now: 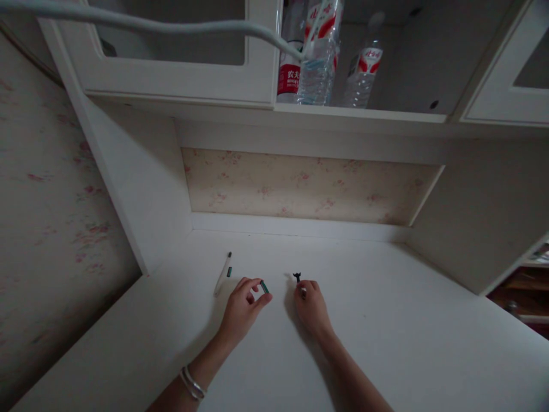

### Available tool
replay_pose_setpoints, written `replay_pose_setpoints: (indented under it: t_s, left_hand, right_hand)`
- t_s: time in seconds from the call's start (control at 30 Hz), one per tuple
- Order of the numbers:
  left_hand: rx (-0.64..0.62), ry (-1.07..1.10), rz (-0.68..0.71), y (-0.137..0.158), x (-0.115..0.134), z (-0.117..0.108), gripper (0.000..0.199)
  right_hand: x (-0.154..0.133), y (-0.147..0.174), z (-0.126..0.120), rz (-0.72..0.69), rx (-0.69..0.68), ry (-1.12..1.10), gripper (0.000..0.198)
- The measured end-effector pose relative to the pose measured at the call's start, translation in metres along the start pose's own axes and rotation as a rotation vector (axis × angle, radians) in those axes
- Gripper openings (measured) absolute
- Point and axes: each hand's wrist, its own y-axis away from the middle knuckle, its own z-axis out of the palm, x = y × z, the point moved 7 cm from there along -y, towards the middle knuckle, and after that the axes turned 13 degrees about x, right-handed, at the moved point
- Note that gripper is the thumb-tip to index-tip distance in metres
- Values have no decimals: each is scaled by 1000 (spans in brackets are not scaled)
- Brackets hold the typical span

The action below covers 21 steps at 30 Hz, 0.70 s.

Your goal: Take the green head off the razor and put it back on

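Note:
My left hand (242, 306) pinches a small dark-green cylinder (265, 286), battery-like in shape, between thumb and fingers above the white desktop. My right hand (312, 305) is closed on a small object (297, 277) whose dark, forked end sticks out past the fingertips; the rest is mostly covered by the fingers, and its kind is unclear. Beyond my left hand lies a slim white stick (222, 276) with a dark tip. A second small green cylinder (229, 272) rests beside it. The two hands are apart.
The white desktop (386, 326) ends at a low back ledge (300, 225), with flowered wallpaper behind. Overhead, a cabinet shelf holds plastic bottles (317, 77) and another bottle (363, 74). A pale cable (171, 26) crosses the top left. Side panels (128, 189) flank the desk.

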Motion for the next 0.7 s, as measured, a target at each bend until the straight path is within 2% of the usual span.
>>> replay_pose_setpoints:
  t_s: [0.13,0.4,0.6,0.7]
  left_hand:
    - [21,-36,54,1,1,-1,33]
    - [30,-56,79,2,1,0,34]
    - [12,-83,93,2,1,1,34]
    - [2,-100,101,2,0,2,34]
  right_hand:
    - [-4,1,-1,-46,-10,154,25]
    - [-12,9,2,-81,-117,292,35]
    - [-13,8,2,-99,-122,353,35]
    - [-11,6,3,-49,-146,370,33]
